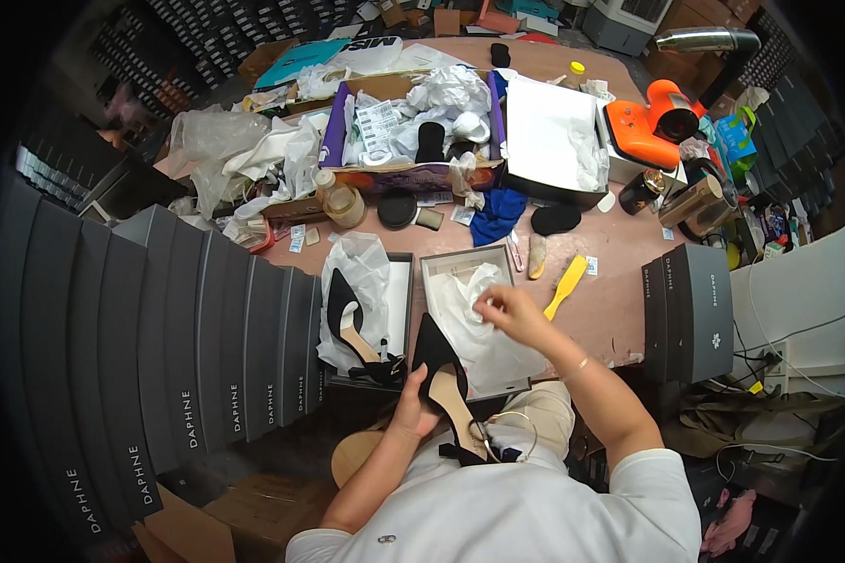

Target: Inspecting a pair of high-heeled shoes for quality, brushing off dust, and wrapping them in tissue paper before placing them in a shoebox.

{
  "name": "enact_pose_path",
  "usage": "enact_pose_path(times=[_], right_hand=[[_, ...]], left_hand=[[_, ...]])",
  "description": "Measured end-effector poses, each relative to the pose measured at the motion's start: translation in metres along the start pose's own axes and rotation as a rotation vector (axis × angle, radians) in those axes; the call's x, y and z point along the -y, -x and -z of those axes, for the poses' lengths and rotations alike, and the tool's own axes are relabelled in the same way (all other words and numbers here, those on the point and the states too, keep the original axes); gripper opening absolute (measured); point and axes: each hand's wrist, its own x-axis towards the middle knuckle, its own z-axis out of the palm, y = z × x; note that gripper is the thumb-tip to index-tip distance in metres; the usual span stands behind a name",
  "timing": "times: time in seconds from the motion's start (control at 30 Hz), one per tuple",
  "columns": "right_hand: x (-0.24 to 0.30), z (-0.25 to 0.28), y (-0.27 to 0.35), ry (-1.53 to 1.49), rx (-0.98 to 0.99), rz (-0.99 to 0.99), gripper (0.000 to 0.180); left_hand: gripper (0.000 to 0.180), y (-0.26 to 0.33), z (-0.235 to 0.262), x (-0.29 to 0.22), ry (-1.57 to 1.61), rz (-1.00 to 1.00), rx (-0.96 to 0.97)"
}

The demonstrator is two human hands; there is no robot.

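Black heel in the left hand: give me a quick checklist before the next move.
1. Left hand holds the black pointed heel: ok.
2. Right hand on the white tissue paper: ok.
3. Open shoe box under the tissue: ok.
4. Second black heel lies in the other open box: ok.
5. Yellow brush lies outside the box: ok.
6. Firmness of the left grip: cannot tell.

The black pointed slingback shoe (438, 361) looks matt, cloth-like outside, with a smooth tan insole. The crumpled white tissue paper (483, 324) is thin and creased (slightly translucent). The yellow plastic brush (565, 286) is glossy, and the pinkish-brown tabletop (620, 281) is smooth and dull.
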Motion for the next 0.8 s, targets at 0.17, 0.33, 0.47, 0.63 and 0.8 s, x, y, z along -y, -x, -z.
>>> enact_pose_path(times=[0.17, 0.33, 0.47, 0.63, 0.8], right_hand=[[-0.107, -0.001, -0.110, 0.961, -0.303, 0.385, 0.010], [-0.014, -0.004, -0.044, 0.511, -0.524, 0.449, 0.011], [0.019, -0.044, 0.042, 0.594, -0.095, 0.646, 0.015], [-0.011, -0.093, 0.025, 0.540, -0.190, 0.488, 0.015], [-0.023, -0.066, 0.011, 0.327, -0.164, 0.228, 0.019]], left_hand=[[0.068, 0.009, -0.051, 0.026, -0.034, 0.020, -0.177], [0.075, 0.005, -0.032, -0.006, -0.028, -0.167, -0.407], [0.076, -0.008, -0.037, -0.012, -0.023, -0.253, -0.313], [0.076, -0.003, -0.057, 0.015, -0.128, -0.227, -0.362], [0.053, 0.002, -0.014, 0.012, -0.134, -0.034, -0.324]])
